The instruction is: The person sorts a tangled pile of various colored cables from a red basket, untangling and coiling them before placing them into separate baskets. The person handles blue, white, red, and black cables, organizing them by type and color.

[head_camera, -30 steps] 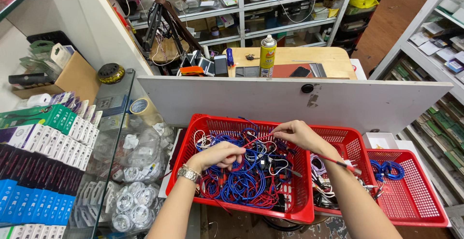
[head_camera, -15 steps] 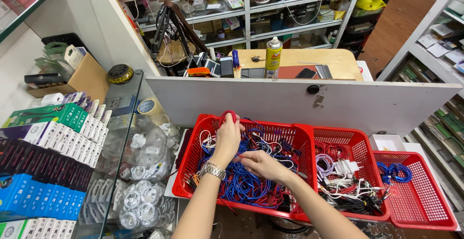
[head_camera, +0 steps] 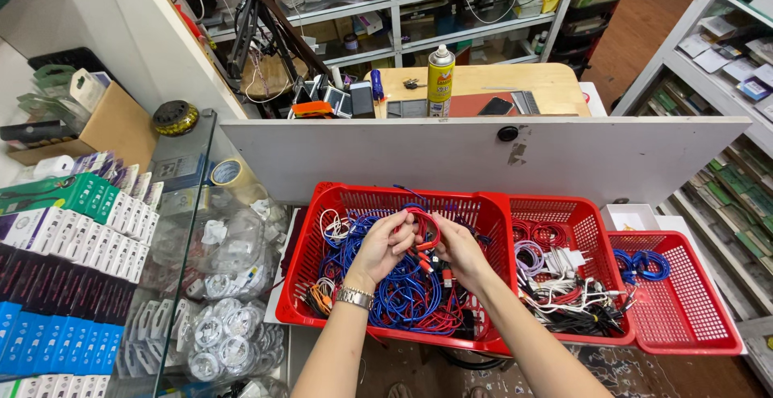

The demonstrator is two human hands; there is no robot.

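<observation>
Two bare hands meet over a large red basket [head_camera: 310, 285] heaped with blue and red cables. The left hand [head_camera: 385, 246], a metal watch [head_camera: 354, 297] on its wrist, and the right hand [head_camera: 452, 246] both pinch a coiled red cable [head_camera: 425, 227] held between them above the pile. To the right sit two smaller red baskets [head_camera: 600, 237]. Beyond stands a white panel [head_camera: 483, 156], then a wooden table with a spray can [head_camera: 440, 80].

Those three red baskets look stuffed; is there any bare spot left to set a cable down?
The rightmost basket is mostly bare mesh, with only a blue coil at its back left. The wooden table has free board right of the spray can. The big basket under the left hand and right hand is packed, and the middle basket is crowded too.
</observation>
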